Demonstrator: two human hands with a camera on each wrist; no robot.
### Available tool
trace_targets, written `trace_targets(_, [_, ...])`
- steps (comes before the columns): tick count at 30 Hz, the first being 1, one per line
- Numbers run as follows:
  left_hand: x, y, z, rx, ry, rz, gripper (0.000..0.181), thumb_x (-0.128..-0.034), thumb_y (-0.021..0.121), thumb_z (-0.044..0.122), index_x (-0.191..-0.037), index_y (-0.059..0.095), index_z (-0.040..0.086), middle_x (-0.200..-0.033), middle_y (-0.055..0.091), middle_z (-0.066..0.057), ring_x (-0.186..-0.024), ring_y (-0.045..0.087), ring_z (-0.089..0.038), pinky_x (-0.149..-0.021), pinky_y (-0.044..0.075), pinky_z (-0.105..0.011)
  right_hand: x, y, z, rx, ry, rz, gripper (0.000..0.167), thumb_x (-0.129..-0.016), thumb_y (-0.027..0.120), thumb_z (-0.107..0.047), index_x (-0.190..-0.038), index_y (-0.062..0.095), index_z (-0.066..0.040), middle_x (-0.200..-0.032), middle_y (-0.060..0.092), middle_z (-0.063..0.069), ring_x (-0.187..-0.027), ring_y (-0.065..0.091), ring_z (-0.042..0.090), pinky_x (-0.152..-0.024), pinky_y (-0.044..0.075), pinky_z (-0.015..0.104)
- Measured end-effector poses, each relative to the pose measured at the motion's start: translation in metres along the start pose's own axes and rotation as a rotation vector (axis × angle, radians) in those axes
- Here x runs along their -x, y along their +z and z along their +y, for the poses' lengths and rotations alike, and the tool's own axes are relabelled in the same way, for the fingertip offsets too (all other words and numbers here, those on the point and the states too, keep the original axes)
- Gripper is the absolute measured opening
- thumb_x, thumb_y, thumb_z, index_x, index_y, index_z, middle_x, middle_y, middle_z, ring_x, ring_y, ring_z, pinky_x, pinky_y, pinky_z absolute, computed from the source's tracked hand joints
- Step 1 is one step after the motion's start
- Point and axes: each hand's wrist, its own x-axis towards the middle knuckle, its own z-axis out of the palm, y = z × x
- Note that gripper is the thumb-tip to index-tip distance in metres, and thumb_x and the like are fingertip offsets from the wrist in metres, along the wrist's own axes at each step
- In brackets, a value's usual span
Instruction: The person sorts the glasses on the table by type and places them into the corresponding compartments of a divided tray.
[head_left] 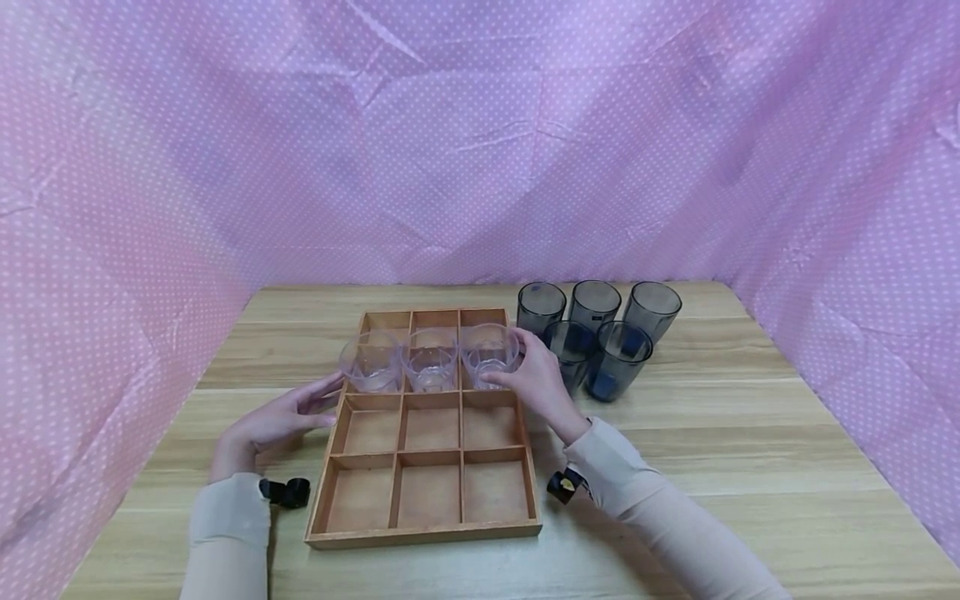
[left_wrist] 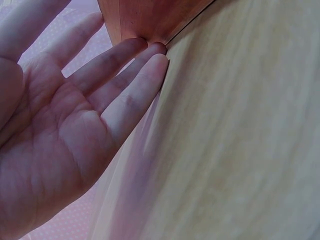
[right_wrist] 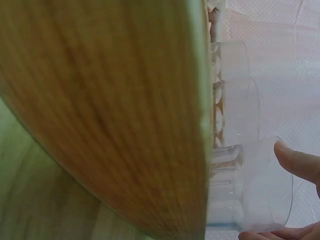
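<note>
The bases of the three clear cups are partly masked by a wooden edge in the right wrist view, and the divisions at the far end of the wooden tray are hard to make out through their walls. The right clear cup is pinched at its upper wall between the thumb and fingers of the right hand; it is stood upright in the tray, in line with the middle clear cup and the left clear cup. The tray's left side is touched by the fingertips of the left hand, whose fingers are spread. Five dark cups are grouped upright on the table right of the tray, the rear ones partly hidden (whether the bluish tint inside is contents or glass cannot be told). Both sleeves are cut off by the frame.
</note>
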Motion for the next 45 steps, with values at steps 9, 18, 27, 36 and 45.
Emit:
trace_targets(9, [-0.001,0.001,-0.001,-0.013,0.011,0.003,0.083,-0.0945,0.060,0.016,-0.154,0.006,-0.002,-0.159,0.007,-0.029,-0.141,0.009,-0.048,-0.098,0.035,-0.007,-0.001,0.003,0.006,0.017,0.015,-0.042,0.081,-0.074,0.085,-0.022,-0.139,0.044,0.004,-0.135,0.055,0.023,-0.123,0.053,0.036,-0.105,0.044,0.048])
trace_targets(18, [-0.001,0.001,0.000,-0.028,0.005,0.011,0.082,-0.0943,0.061,0.017,-0.154,0.008,-0.002,-0.158,0.009,-0.029,-0.141,0.012,-0.046,-0.098,0.035,-0.007,-0.002,0.006,0.009,0.019,0.024,-0.057,0.080,-0.076,0.083,-0.022,-0.139,0.042,0.006,-0.133,0.054,0.025,-0.122,0.052,0.036,-0.105,0.043,0.048])
trace_targets(27, [-0.002,-0.001,-0.001,-0.029,0.013,0.006,0.081,-0.0946,0.060,0.016,-0.154,0.008,-0.001,-0.158,0.009,-0.029,-0.141,0.012,-0.045,-0.098,0.035,-0.007,-0.003,0.009,0.010,0.003,0.037,-0.075,0.080,-0.077,0.083,-0.022,-0.139,0.041,0.005,-0.134,0.051,0.023,-0.122,0.050,0.035,-0.106,0.042,0.047])
trace_targets(36, [-0.002,-0.001,0.000,-0.019,0.009,0.001,0.081,-0.0951,0.060,0.016,-0.154,0.007,-0.002,-0.159,0.008,-0.029,-0.141,0.009,-0.048,-0.098,0.035,-0.006,-0.001,0.008,0.009,-0.002,0.022,-0.083,0.082,-0.077,0.082,-0.023,-0.141,0.039,0.005,-0.135,0.050,0.023,-0.121,0.051,0.034,-0.104,0.043,0.048])
trace_targets(45, [-0.001,-0.002,0.002,-0.020,0.002,0.001,0.080,-0.0957,0.059,0.017,-0.155,0.007,0.000,-0.160,0.005,-0.027,-0.143,0.008,-0.049,-0.106,0.037,-0.017,0.001,0.000,0.005,0.012,-0.006,-0.098,0.079,-0.081,0.079,-0.022,-0.142,0.037,0.005,-0.143,0.047,0.023,-0.133,0.045,0.036,-0.112,0.037,0.049])
